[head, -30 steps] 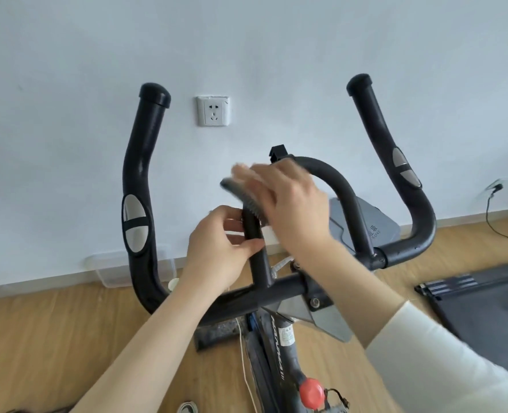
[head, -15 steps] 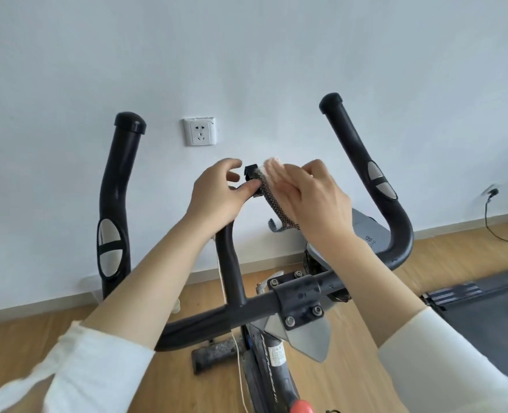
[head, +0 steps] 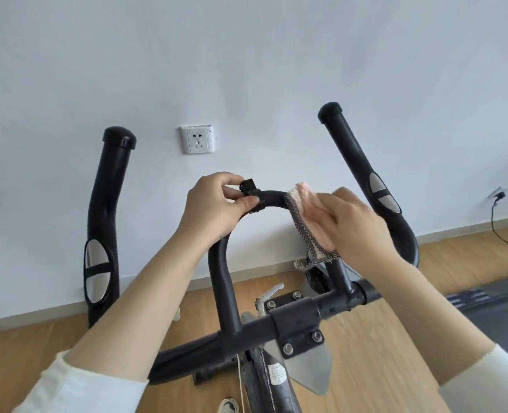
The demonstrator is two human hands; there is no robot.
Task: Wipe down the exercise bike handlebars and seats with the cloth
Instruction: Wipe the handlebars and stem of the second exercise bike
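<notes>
The black exercise bike handlebars (head: 223, 281) fill the view, with an inner loop in the middle and two tall outer horns (head: 106, 210) at left and right. My left hand (head: 217, 204) grips the top left of the inner loop beside a small black clip (head: 248, 186). My right hand (head: 354, 225) presses a grey and pink cloth (head: 303, 228) against the right side of the loop. The cloth's lower end hangs loose. The seat is out of view.
A white wall with a socket (head: 197, 140) stands close behind the bike. Wooden floor (head: 380, 338) lies below. A dark treadmill deck (head: 491, 305) sits at the right, with a black cable (head: 506, 234) plugged into the wall above it.
My right hand has slid the cloth from the top of the inner loop to its right side. My left hand stays on the top left. The camera has tilted down.
</notes>
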